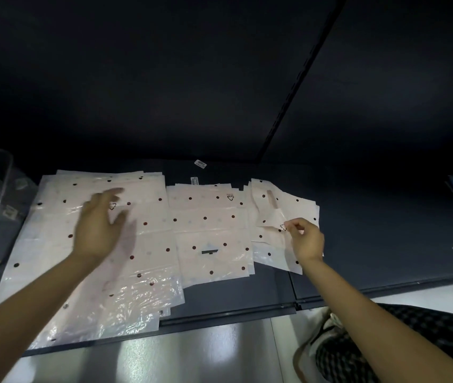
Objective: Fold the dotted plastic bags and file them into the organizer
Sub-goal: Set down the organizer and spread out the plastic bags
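Dark navy metal shelf deck point(371, 244), with a matching dark back panel point(164, 78) rising behind. A slotted vertical upright point(299, 84) divides the panel. Glossy pale tiled floor point(192, 355) below reflects overhead light.

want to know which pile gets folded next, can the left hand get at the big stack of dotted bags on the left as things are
Probably yes. The left hand hovers open right over the big left stack of dotted bags, with nothing lying on top of it. The right hand is busy pinching a bag in the right pile.
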`<state>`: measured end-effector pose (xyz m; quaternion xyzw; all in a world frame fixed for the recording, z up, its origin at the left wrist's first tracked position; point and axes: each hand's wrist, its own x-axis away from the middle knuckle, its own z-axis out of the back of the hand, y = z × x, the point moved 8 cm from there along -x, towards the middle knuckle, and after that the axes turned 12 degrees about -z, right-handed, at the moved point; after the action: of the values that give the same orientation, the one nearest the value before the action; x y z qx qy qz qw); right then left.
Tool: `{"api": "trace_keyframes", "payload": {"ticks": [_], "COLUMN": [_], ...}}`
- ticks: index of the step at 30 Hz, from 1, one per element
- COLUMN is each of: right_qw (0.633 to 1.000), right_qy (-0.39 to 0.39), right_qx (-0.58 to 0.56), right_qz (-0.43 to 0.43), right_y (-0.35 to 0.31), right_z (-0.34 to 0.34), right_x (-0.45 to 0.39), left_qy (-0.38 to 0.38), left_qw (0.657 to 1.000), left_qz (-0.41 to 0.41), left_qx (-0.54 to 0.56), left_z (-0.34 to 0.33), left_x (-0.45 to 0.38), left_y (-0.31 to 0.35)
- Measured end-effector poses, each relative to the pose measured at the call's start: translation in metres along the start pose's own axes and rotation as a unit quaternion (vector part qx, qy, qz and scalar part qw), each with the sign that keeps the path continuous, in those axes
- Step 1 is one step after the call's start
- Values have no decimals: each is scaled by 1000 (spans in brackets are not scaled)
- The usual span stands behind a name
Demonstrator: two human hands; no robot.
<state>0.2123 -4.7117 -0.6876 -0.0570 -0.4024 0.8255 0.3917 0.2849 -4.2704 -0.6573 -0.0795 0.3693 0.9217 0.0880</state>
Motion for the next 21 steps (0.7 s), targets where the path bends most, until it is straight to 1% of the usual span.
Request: {"api": "trace_keyframes", "payload": {"ticks": [3,5,8,11,14,15,17,19,21], "right_qw": [998,994,979,958,946,945,948,952,954], "right_qy": [-26,-61,-121,-187,-213,-217,-228,-243,-258], "right_qx": [-13,-30,-52,-93,-91,-82,-90,-106,-98], "right_qz": [46,84,154,196,225,229,202,154,115], "right_y": [-20,-35,-59,-79,-92,-94,-93,-88,-80], "right_z": [1,-2,-7,-13,-19,-23,-32,-43,-56], "right_x": [14,26,47,66,76,77,72,63,55], "left_qy": [-86,-119,-136,-120,-121,-139,-174,-175,-158], "left_qw": [990,977,952,924,871,858,853,846,831], "left_qz": [-30,-15,66,150,203,200,187,209,246], "left_qx": [112,179,267,330,430,452,455,458,473], "left_z": [-38,-59,-80,-84,-84,-84,-85,-89,-95], "left_x": [8,12,13,11,12,14,19,26,35], "left_y": [45,66,84,83,75,74,74,67,59]}}
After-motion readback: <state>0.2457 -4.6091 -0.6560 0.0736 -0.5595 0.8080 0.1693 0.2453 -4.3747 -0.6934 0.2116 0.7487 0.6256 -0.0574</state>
